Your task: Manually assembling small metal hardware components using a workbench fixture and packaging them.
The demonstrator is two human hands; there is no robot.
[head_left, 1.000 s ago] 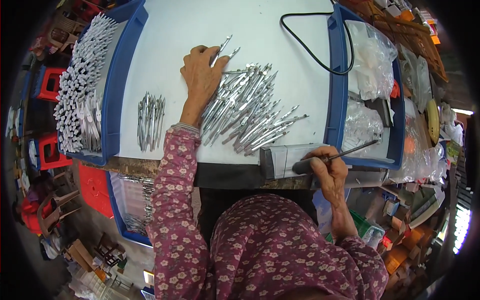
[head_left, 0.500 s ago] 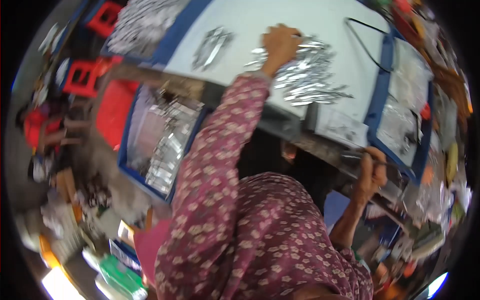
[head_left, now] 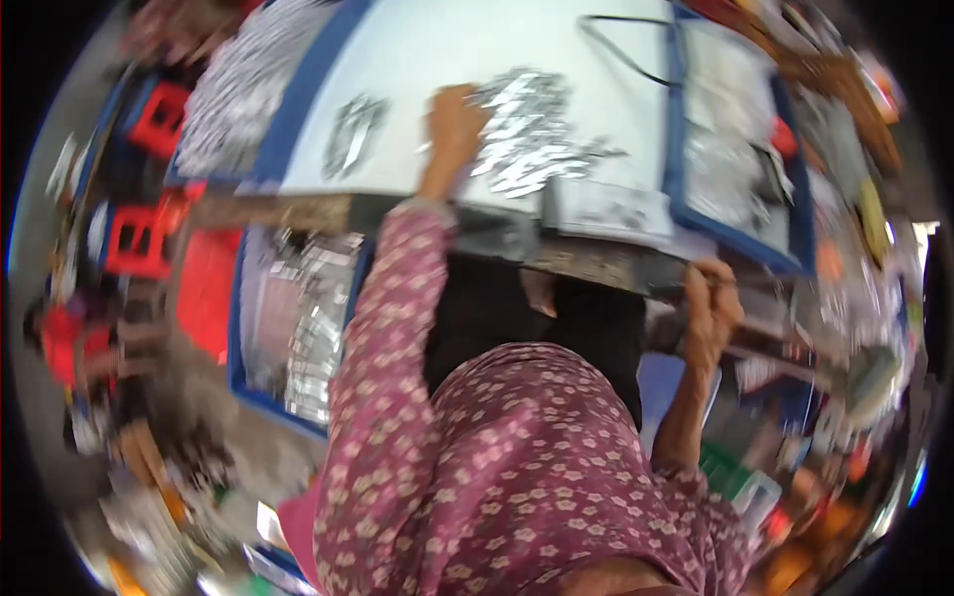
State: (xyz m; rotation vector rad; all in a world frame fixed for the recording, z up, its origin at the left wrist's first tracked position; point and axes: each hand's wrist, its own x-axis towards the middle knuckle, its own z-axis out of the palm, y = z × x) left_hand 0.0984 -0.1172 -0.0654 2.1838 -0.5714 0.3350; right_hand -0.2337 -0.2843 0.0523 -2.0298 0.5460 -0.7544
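Lying at 11 o'clock, a full tray (head_left: 238, 99) of silvery metal rods sits at the far left edge of the white surface (head_left: 417, 60); below it, at 8 o'clock, a blue bin (head_left: 288, 318) under the surface holds more of them. A small bunch (head_left: 350, 134) of rods lies apart on the surface, which I judge to be a sorted batch. Just right of it the left hand (head_left: 455, 117) rests on the near edge of the big pile (head_left: 532, 134) at 12 o'clock, fingers curled down onto the rods; blur hides whether it has any pinched. The pile is large beside the bunch, so by my reading most of the sorting is left. A black cable (head_left: 621, 55) loops behind the pile. At 3 o'clock the right hand (head_left: 711, 308) sits at the surface's front edge, grip closed around a thin dark tool (head_left: 686, 290). Bags (head_left: 730, 149) of parts fill the blue tray at 1 o'clock
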